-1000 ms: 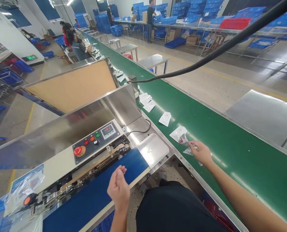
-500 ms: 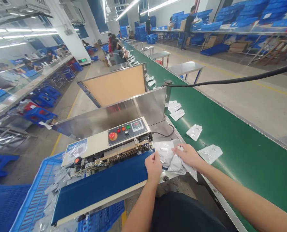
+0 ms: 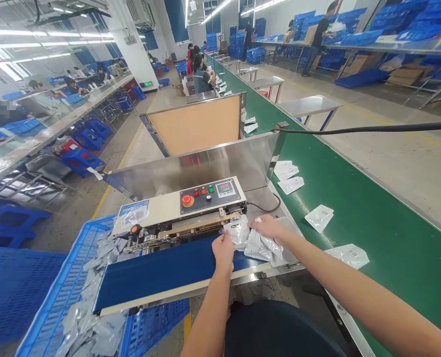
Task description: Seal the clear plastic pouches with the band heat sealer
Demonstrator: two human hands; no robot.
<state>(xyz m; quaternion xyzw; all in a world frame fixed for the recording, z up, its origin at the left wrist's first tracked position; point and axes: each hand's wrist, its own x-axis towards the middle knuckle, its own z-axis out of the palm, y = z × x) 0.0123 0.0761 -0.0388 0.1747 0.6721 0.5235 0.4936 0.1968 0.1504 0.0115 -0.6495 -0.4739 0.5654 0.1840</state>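
Several sealed pouches point(image 3: 94, 327) are already piled in the blue crate point(image 3: 38, 317); one pouch point(image 3: 239, 230) is pinched by the left hand point(image 3: 223, 250) at the sealer's blue belt point(image 3: 161, 270), others point(image 3: 261, 245) are gripped under the right hand point(image 3: 270, 228), and more are left on the green conveyor point(image 3: 372, 218).

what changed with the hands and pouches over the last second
The right hand left the green conveyor, where it was picking up pouches, and came to the sealing machine's infeed with a bunch of silver pouches. The left hand, empty before, now grips one pouch at the sealer's blue belt. Loose pouches still lie on the conveyor.
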